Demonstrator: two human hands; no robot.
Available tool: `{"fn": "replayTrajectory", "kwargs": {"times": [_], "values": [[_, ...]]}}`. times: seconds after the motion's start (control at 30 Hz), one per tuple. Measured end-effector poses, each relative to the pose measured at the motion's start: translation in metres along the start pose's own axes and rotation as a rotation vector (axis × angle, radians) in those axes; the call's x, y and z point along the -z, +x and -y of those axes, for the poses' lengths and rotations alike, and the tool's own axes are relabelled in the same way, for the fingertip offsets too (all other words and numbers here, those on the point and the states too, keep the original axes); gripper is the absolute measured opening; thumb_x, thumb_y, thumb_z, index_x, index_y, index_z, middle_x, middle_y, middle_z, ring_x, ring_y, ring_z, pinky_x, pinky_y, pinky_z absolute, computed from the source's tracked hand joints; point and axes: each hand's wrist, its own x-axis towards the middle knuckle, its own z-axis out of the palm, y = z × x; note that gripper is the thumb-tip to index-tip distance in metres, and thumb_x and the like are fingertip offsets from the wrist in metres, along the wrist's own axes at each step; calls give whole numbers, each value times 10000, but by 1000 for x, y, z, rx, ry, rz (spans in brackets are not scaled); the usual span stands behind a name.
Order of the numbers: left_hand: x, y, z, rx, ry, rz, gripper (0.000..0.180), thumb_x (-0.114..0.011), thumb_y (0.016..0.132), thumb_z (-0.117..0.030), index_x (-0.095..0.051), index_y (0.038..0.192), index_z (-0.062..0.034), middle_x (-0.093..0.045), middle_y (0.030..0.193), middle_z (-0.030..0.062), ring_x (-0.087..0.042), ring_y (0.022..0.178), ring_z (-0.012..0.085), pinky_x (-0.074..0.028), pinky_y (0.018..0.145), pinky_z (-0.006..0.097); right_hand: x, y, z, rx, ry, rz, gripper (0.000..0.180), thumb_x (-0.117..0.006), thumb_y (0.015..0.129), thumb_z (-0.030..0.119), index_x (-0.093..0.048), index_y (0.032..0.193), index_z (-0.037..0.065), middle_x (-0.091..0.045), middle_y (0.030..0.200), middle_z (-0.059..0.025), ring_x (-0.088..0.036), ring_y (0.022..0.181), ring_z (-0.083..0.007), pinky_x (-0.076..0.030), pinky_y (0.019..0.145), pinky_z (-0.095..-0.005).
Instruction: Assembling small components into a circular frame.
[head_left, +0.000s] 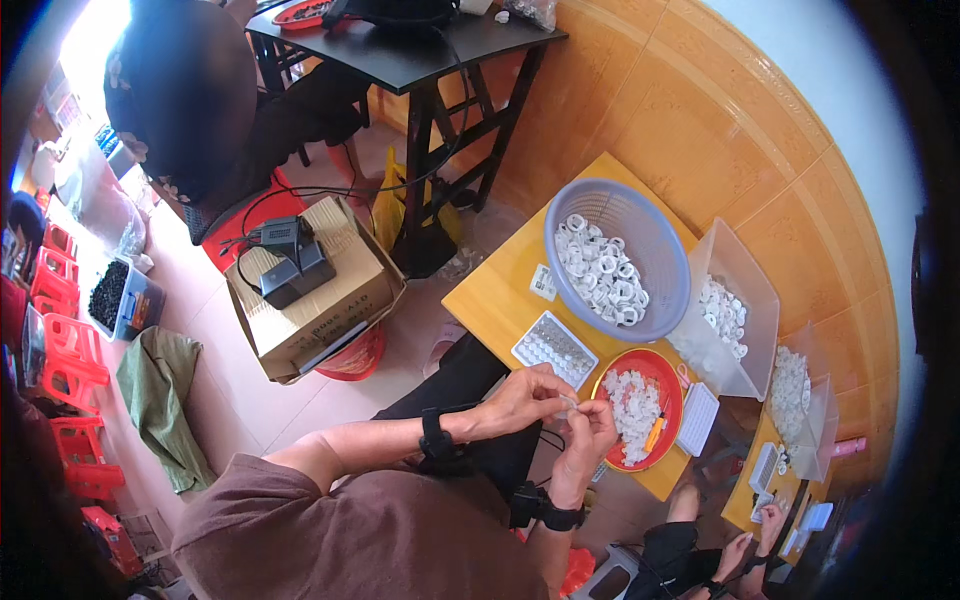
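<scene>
My left hand and my right hand meet just off the yellow table's near edge. Both are closed in a pinch, fingertip to fingertip, on a small whitish piece whose kind is too small to make out. Beyond my left fingers lies a white tray with rows of small pale round parts. Close to my right hand stands a red round tray, heaped with translucent white pieces. A yellow-orange tool rests on that heap.
A lavender basket of white rings stands on the yellow table, beside a clear bin. Right of the red tray sits a white rack. Left is a cardboard box with black adapters. Other people sit at far left and lower right.
</scene>
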Motion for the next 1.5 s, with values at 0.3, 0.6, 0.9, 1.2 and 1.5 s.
{"fn": "replayTrajectory", "kwargs": {"times": [0.3,0.6,0.9,1.2,1.5], "values": [[-11,12,-1,-57,-41,-130,102,-603,811,-51,-658,881,0,-497,761,62,-557,679,145,-479,576,230,-10,0,-3,248,-242,-170,42,-574,829,16,-541,854,7,-549,759,-18,-526,647,-68,-414,547,-189],[7,9,-15,151,-228,-33,242,-564,864,-64,-590,1095,3,-630,954,81,-615,799,117,-523,719,230,-9,4,8,209,-185,-60,182,-584,809,-36,-595,990,-30,-535,867,-40,-570,757,-99,-499,624,-206],[-8,12,-26,-217,340,-61,255,-609,747,28,-609,1002,31,-602,753,93,-634,680,143,-529,627,251,-1,5,8,311,-196,-81,185,-588,796,-56,-619,976,-26,-516,821,-39,-567,724,-85,-517,608,-208],[-1,11,-27,-394,774,45,268,-628,683,7,-596,950,12,-595,731,129,-629,628,213,-503,557,292,-3,-2,19,405,-479,-87,180,-589,776,-53,-624,951,-23,-522,757,-73,-571,671,-130,-500,579,-234],[5,18,-17,-592,980,67,250,-642,672,9,-572,911,27,-556,695,130,-611,602,243,-483,526,303,-6,1,5,344,-380,-122,147,-580,795,-45,-616,936,-25,-521,760,-50,-565,678,-116,-501,584,-236]]}}
